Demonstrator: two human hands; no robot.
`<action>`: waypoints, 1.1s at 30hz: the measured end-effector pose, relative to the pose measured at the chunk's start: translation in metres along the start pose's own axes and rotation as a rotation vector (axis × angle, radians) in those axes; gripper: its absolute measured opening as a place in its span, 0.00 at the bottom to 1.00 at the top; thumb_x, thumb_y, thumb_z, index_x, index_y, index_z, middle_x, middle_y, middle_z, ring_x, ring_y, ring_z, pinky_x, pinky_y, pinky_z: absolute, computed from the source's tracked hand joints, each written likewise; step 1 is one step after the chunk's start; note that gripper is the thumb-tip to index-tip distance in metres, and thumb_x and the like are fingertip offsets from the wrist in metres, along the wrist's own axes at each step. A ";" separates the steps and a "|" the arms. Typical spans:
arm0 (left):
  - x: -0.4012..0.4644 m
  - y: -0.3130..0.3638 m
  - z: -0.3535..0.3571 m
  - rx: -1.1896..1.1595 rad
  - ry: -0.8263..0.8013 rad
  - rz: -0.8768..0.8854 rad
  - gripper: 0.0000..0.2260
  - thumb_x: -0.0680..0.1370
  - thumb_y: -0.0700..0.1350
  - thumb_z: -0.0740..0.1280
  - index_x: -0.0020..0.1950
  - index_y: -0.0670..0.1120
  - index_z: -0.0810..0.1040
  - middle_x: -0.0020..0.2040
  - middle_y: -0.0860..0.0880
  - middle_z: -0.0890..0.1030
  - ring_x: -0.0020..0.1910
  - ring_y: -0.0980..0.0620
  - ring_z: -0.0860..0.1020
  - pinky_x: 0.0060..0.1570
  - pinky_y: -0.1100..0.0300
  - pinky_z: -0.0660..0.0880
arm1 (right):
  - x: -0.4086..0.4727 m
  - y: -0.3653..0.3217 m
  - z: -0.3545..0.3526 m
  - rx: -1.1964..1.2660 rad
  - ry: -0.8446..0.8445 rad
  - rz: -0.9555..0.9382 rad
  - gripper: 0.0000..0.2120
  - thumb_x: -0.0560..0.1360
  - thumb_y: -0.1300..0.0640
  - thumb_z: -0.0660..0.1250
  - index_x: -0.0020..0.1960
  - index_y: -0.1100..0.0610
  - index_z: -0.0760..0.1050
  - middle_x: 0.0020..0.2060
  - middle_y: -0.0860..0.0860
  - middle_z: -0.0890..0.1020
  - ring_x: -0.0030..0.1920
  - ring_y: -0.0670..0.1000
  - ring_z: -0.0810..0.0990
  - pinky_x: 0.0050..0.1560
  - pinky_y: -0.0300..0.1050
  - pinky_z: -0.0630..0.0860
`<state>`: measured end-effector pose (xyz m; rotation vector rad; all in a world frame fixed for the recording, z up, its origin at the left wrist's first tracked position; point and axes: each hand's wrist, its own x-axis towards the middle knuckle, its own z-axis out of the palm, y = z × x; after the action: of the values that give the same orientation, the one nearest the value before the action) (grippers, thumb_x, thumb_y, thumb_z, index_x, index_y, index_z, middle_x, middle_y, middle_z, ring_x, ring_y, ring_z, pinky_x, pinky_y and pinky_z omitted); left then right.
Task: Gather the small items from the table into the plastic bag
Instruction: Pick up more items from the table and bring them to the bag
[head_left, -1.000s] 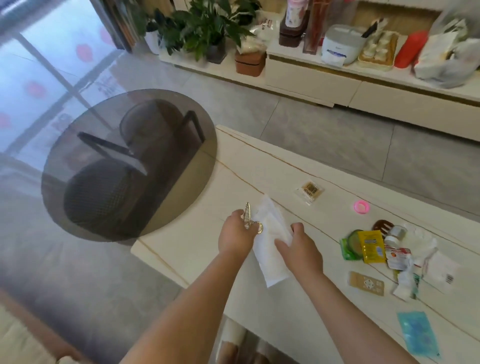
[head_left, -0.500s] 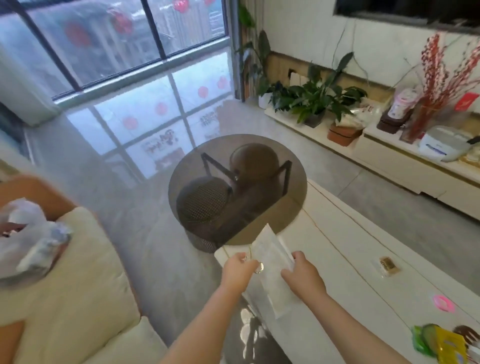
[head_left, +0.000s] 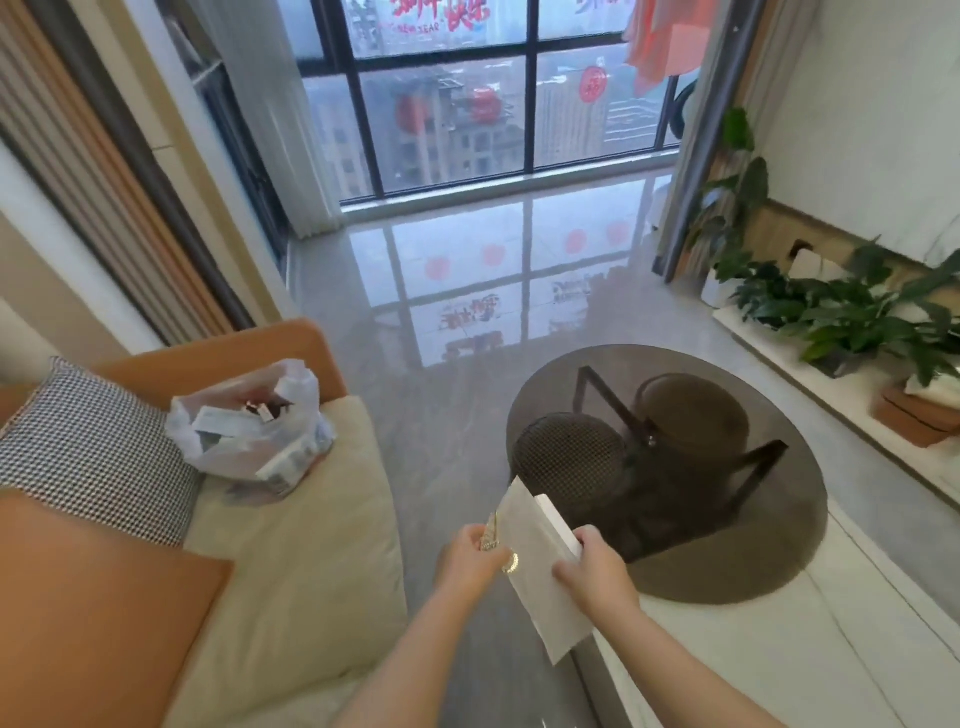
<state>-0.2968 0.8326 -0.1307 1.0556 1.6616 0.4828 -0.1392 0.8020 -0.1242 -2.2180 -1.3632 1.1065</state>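
Bag on the sofa, mouth open, well apart from you | left hand pinches a gold clip | right hand grips a white packet | step: carrying both over | next: reach the mouth, drop both inside.
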 end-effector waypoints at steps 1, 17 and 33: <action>0.005 -0.004 -0.014 -0.004 0.031 -0.006 0.15 0.63 0.48 0.72 0.49 0.51 0.77 0.41 0.55 0.78 0.40 0.51 0.76 0.39 0.60 0.72 | 0.004 -0.014 0.007 -0.006 -0.014 -0.022 0.12 0.73 0.57 0.65 0.53 0.51 0.66 0.48 0.48 0.78 0.47 0.51 0.77 0.47 0.48 0.76; 0.075 0.003 -0.137 -0.106 0.477 -0.167 0.11 0.72 0.45 0.71 0.52 0.47 0.77 0.47 0.45 0.80 0.44 0.53 0.72 0.42 0.61 0.67 | 0.120 -0.181 0.070 -0.144 -0.433 -0.385 0.17 0.73 0.50 0.70 0.53 0.57 0.67 0.49 0.52 0.76 0.46 0.51 0.73 0.43 0.42 0.67; 0.139 0.046 -0.238 -0.269 0.676 -0.199 0.09 0.73 0.43 0.69 0.51 0.51 0.75 0.45 0.53 0.77 0.45 0.54 0.75 0.42 0.61 0.71 | 0.200 -0.323 0.120 -0.280 -0.543 -0.556 0.17 0.73 0.47 0.69 0.55 0.55 0.70 0.47 0.50 0.78 0.45 0.51 0.77 0.45 0.46 0.75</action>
<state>-0.5030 1.0166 -0.0883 0.5395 2.1808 0.9730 -0.3785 1.1194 -0.0960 -1.5543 -2.2982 1.4040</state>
